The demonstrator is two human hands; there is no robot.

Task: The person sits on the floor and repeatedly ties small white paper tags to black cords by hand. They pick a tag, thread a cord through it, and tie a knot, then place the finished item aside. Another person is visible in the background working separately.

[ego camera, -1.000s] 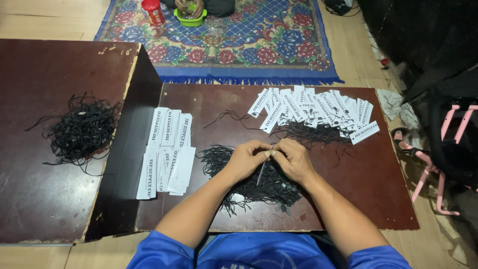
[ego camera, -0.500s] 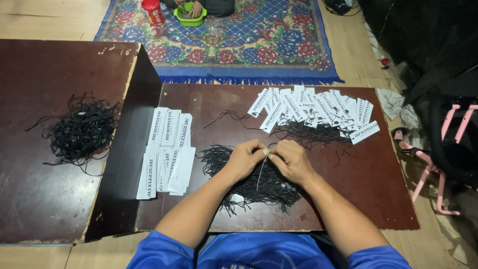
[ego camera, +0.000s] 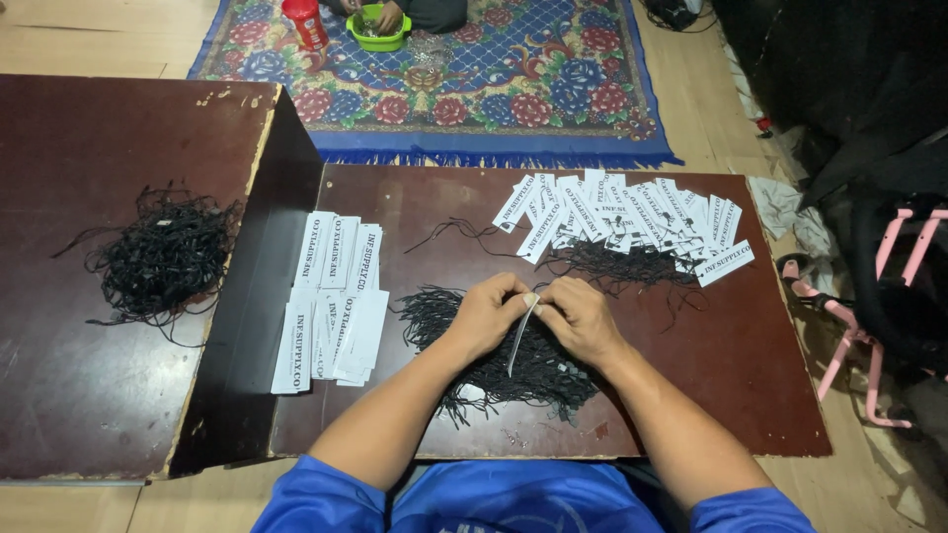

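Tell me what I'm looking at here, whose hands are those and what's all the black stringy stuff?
The camera sits on a person's head and looks down, so you see their own two arms in blue sleeves. The left hand and right hand meet in the middle and pinch one white tag between them. Under the hands lies a heap of black strings on a dark brown table. To the left is a neat stack of tags, and at the back lie more tags fanned out in a row with strings under them. On a second table further left is another string pile. Beyond the tables is a flowery rug, where someone else's hand is at a green bowl beside a red jar.
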